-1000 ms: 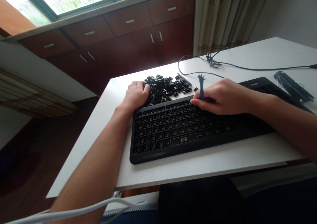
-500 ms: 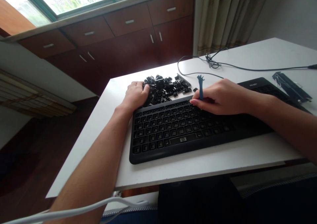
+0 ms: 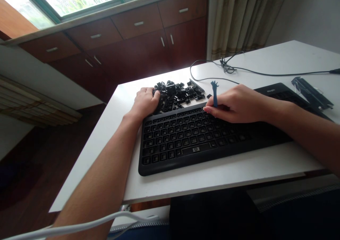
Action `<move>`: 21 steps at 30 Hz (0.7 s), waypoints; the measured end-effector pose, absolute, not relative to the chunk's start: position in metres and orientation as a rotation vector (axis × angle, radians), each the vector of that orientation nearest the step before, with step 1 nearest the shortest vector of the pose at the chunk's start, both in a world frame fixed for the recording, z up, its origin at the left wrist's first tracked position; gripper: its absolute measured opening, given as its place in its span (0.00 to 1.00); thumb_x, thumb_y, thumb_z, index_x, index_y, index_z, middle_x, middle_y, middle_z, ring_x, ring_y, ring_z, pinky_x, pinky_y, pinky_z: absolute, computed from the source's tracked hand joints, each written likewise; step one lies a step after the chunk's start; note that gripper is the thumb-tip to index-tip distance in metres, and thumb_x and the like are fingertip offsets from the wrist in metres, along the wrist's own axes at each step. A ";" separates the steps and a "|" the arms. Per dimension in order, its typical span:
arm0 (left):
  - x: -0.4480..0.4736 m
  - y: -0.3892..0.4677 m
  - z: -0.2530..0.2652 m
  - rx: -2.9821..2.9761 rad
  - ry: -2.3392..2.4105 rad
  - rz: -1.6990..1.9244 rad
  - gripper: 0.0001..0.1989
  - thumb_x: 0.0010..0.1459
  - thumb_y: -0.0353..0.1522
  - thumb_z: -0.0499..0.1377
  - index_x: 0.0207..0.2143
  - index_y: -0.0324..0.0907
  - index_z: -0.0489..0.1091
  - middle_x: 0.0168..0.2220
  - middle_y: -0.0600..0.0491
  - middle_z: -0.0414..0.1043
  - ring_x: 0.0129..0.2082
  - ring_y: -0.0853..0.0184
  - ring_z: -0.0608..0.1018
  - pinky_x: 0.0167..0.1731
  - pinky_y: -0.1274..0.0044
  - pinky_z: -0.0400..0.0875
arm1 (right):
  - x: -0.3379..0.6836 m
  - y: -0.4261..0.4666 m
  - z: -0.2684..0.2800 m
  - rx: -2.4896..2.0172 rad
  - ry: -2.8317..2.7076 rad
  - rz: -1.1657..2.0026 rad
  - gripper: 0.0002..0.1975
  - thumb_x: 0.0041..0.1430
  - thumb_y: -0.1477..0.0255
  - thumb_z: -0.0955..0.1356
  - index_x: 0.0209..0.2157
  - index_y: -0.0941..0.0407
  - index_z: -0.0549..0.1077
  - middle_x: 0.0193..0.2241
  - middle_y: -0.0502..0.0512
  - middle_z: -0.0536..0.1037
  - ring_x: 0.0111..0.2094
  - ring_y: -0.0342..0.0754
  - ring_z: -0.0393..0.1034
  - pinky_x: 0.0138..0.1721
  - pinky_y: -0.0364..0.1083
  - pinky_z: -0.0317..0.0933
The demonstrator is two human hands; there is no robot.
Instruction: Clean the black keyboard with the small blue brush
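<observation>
My right hand (image 3: 236, 103) is closed in a pinch around a slim blue tool (image 3: 215, 95) with a splayed top end. The tool stands nearly upright at the upper edge of a black keyboard (image 3: 207, 154); its lower tip is hidden by my fingers. The keyboard's key sockets are bare, without keycaps, over the part I can see. My left hand (image 3: 145, 102) lies with fingers stretched out at the left side of a heap of loose black keycaps (image 3: 174, 95), touching it. My left wrist is by the keyboard's upper left corner.
A black cable (image 3: 227, 66) runs bunched across the back of the white table (image 3: 281, 56). A dark plastic part (image 3: 312, 93) lies at the right, behind the keyboard. A white cord (image 3: 87, 227) crosses low at the left front. Wooden cabinets (image 3: 138, 52) stand beyond the table.
</observation>
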State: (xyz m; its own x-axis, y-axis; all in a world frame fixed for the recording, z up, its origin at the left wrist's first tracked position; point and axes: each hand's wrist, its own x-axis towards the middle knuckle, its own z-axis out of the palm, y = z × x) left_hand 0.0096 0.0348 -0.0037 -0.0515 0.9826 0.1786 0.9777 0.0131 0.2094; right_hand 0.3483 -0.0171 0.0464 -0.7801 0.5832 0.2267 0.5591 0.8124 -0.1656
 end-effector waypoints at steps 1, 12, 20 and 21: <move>0.010 0.035 -0.003 2.149 2.225 0.429 0.34 0.63 0.49 0.41 0.60 0.35 0.64 0.59 0.35 0.63 0.61 0.46 0.64 0.63 0.57 0.57 | 0.348 -0.017 0.046 -0.876 -2.730 0.125 0.23 0.68 0.57 0.59 0.37 0.55 0.79 0.19 0.50 0.72 0.21 0.43 0.66 0.27 0.45 0.48; 0.009 0.034 -0.003 2.161 2.211 0.431 0.34 0.63 0.49 0.41 0.59 0.36 0.64 0.59 0.36 0.63 0.61 0.46 0.63 0.63 0.57 0.56 | 0.348 -0.017 0.047 -0.869 -2.744 0.143 0.23 0.68 0.57 0.59 0.37 0.56 0.79 0.20 0.50 0.73 0.22 0.43 0.67 0.27 0.45 0.49; 0.010 0.035 -0.003 2.161 2.231 0.420 0.34 0.63 0.48 0.41 0.60 0.34 0.64 0.59 0.35 0.64 0.62 0.47 0.64 0.63 0.58 0.57 | 0.348 -0.016 0.046 -0.854 -2.728 0.137 0.23 0.68 0.57 0.59 0.36 0.56 0.79 0.18 0.49 0.71 0.20 0.42 0.64 0.27 0.45 0.48; 0.010 0.035 -0.003 2.160 2.233 0.419 0.34 0.64 0.48 0.41 0.60 0.33 0.64 0.60 0.35 0.63 0.62 0.46 0.64 0.63 0.58 0.57 | 0.348 -0.016 0.046 -0.852 -2.728 0.137 0.23 0.68 0.57 0.59 0.36 0.56 0.79 0.18 0.49 0.71 0.20 0.42 0.64 0.27 0.45 0.48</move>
